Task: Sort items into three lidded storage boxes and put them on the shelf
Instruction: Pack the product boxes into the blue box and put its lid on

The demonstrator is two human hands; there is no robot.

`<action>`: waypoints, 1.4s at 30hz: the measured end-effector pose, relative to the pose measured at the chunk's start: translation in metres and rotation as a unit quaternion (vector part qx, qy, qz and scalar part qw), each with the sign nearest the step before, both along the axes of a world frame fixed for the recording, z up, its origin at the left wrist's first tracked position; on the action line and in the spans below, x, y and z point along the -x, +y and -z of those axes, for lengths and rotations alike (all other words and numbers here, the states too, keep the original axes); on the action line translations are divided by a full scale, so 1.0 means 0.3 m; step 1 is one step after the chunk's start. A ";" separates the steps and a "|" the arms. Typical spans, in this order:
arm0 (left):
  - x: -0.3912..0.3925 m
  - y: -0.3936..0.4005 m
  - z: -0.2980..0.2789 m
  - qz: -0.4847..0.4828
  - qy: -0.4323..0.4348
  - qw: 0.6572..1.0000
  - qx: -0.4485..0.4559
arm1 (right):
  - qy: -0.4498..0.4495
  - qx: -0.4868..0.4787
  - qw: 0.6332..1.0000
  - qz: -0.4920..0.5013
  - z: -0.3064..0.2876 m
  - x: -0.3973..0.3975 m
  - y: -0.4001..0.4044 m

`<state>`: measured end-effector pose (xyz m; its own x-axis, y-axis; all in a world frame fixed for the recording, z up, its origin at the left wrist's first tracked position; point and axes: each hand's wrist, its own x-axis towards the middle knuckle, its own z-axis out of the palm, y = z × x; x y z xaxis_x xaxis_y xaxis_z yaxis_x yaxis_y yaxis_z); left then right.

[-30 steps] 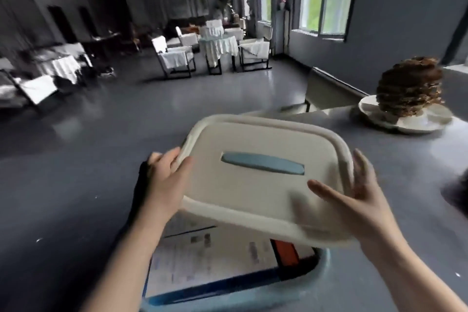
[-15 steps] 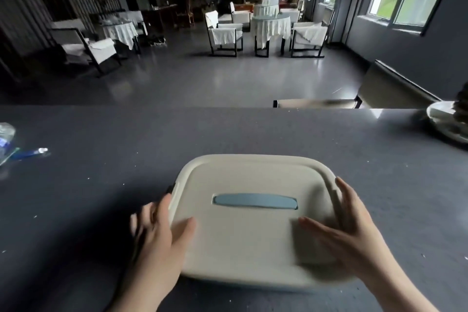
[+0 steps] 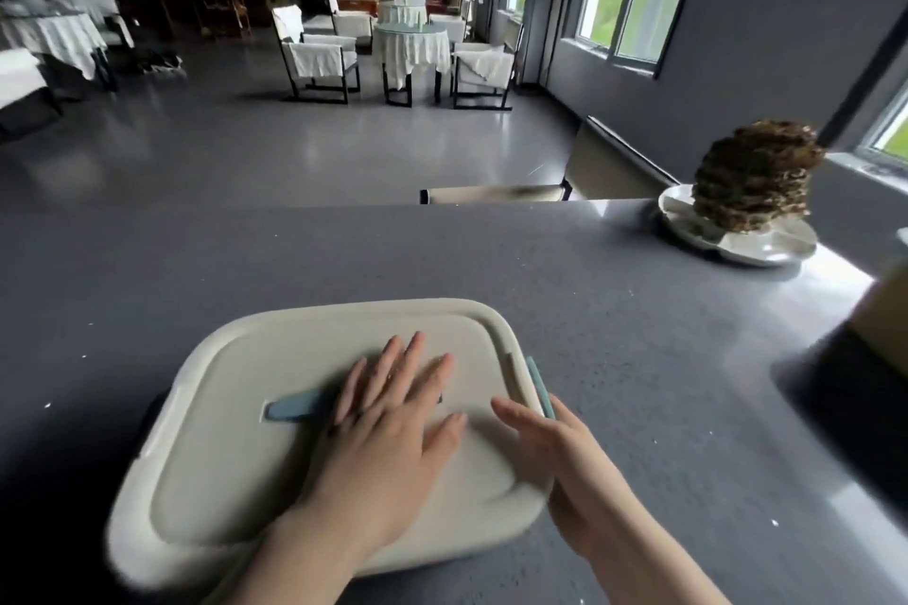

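A storage box stands on the dark grey counter [image 3: 638, 359] in front of me, covered by its cream lid [image 3: 236, 447]. The lid has a blue handle [image 3: 295, 408] in its middle, partly hidden under my left hand. My left hand [image 3: 388, 427] lies flat on the lid's centre with straight, spread fingers, pressing down. My right hand [image 3: 555, 452] is at the lid's right edge, fingers straight, beside a blue side latch [image 3: 538, 383]. The box body and its contents are hidden under the lid.
A white dish [image 3: 766, 248] with a brown layered stack [image 3: 751, 177] stands at the counter's far right. A dark recess [image 3: 865, 408] lies at the right edge. A chair back [image 3: 496, 194] shows behind the counter; beyond it are floor, tables and chairs.
The lid came down from a tilt onto the box. My left hand moved from the lid's left edge to its centre. My right hand slid to the right side by the latch.
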<state>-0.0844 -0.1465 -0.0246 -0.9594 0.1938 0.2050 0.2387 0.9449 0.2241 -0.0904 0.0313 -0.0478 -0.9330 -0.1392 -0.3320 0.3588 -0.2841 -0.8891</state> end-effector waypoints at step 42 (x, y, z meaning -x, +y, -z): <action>-0.137 -0.547 0.057 -0.233 -0.139 0.725 -0.634 | 0.372 -0.664 0.631 -0.154 -0.096 -0.010 -0.535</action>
<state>-0.0433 -0.3105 -0.0416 -0.8986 -0.3396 -0.2778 -0.2600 -0.0978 0.9606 -0.0874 -0.1293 -0.0189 -0.8961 -0.4111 0.1673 -0.4407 0.8689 -0.2255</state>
